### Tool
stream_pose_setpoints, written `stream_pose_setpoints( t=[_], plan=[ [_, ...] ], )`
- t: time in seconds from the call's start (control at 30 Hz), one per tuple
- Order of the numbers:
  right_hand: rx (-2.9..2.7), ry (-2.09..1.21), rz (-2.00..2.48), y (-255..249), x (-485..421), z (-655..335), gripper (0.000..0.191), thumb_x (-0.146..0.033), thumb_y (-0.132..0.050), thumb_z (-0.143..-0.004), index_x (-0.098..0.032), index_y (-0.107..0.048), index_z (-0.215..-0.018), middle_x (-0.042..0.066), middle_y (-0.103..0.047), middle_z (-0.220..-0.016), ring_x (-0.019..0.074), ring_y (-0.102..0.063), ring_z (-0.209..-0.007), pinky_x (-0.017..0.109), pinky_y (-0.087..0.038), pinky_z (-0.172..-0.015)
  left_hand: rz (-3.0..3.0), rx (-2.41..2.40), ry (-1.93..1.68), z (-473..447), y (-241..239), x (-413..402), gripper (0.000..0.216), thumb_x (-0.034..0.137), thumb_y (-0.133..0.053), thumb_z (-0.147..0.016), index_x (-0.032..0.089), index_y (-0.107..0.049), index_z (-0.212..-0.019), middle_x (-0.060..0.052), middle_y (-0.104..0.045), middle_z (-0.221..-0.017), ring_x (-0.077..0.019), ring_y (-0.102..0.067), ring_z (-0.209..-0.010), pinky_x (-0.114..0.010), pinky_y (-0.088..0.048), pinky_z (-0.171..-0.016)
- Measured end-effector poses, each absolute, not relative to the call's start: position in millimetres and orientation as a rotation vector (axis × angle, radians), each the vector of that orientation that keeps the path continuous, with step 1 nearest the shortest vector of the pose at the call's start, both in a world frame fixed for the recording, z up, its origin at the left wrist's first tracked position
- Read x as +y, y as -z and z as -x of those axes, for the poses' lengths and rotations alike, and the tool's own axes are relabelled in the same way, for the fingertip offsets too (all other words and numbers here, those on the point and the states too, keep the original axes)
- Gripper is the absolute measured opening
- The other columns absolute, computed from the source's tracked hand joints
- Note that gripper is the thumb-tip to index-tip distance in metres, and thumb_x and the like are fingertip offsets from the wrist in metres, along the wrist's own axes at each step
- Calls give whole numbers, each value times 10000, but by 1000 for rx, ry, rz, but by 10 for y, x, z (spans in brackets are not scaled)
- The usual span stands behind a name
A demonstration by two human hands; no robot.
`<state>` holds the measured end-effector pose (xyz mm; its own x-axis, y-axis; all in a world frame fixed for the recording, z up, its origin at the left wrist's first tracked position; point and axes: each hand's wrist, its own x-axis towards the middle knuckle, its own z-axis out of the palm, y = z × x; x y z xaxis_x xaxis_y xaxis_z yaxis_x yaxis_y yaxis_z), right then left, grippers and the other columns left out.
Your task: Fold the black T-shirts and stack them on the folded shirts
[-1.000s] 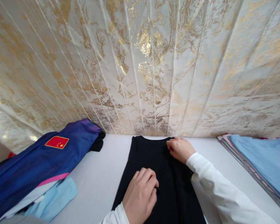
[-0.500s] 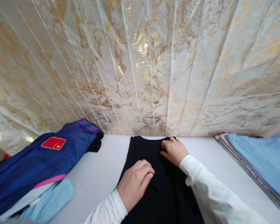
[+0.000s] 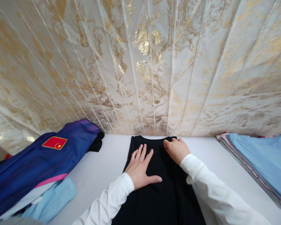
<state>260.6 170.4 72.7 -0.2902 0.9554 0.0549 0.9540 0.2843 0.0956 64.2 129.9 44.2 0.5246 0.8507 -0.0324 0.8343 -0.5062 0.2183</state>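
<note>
A black top lies lengthwise in front of me, its curved neckline at the far end by the curtain. My left hand rests flat on its upper left part, fingers spread and thumb pointing right. At the top right shoulder, my right hand has its fingers curled in and pinches the black cloth. Its fingertips are partly hidden. Both arms wear white sleeves.
On the left lies a heap of clothes with a dark blue garment bearing a red flag patch and a light blue cloth. Folded clothes topped by a light blue shirt are stacked at right. A gold-patterned curtain hangs behind the white surface.
My left hand has moved forward and gone from loosely curled to spread flat on the black top. My right hand has curled its fingers tighter at the shoulder.
</note>
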Motion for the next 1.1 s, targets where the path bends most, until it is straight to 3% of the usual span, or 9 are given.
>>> stream_pose_setpoints(
  t=[0.1,0.2,0.33,0.53,0.63,0.73,1.1],
  plan=[
    [2507,-213,-1850,-723,1700,-2610,175,-143,-441,-893,-163,-614,-917,117,-712,-794,248,-597,-894,328,-303,-708,-2533,1421,-261,-597,-415,1314,800,674,-407,-854,181,-233,-1460,-158,-87,-1535,-297,-19,-1409,-531,-139,-1105],
    [2518,-236,-1837,-704,1715,-2618,185,-147,-428,-902,-161,-613,-913,117,-711,-785,250,-591,-892,327,-308,-701,-2438,1450,-474,-519,-379,1288,501,397,-262,-990,201,-246,-1451,-96,-134,-1542,-203,-62,-1417,-473,-198,-1112],
    [2526,-232,-1825,-687,1727,-2618,178,-162,-438,-905,-159,-616,-914,113,-712,-791,244,-592,-880,326,-311,-698,-2431,1446,-528,-437,-378,1112,492,150,-285,-930,196,-304,-1419,-69,-215,-1526,-173,-115,-1412,-469,-242,-1106],
    [2573,-189,-1797,-738,1685,-2583,162,-327,-557,-857,-179,-616,-888,83,-715,-868,251,-572,-928,334,-311,-736,-2365,1548,-534,-448,-387,895,495,171,-373,-897,176,-339,-1391,-93,-336,-1472,-212,-254,-1376,-501,-284,-1089],
    [2612,-158,-1764,-743,1698,-2610,78,-199,-573,-822,-198,-614,-889,47,-715,-852,225,-571,-909,322,-298,-728,-2425,1523,-557,-462,-344,882,600,82,-397,-813,170,-323,-1402,-93,-333,-1475,-214,-248,-1377,-495,-286,-1092],
    [2615,-163,-1793,-729,1728,-2649,142,-116,-518,-829,-194,-610,-904,48,-717,-872,225,-563,-917,324,-289,-725,-2504,1502,-523,-464,-304,885,675,45,-398,-751,154,-316,-1412,-90,-299,-1492,-209,-218,-1387,-475,-273,-1103],
    [2611,-113,-1769,-793,1682,-2632,168,-102,-506,-815,-176,-628,-904,75,-711,-891,260,-554,-962,352,-323,-768,-2630,1338,-326,-573,-369,909,700,52,-399,-748,160,-303,-1433,-64,-214,-1519,-198,-168,-1401,-443,-233,-1124]
  ],
)
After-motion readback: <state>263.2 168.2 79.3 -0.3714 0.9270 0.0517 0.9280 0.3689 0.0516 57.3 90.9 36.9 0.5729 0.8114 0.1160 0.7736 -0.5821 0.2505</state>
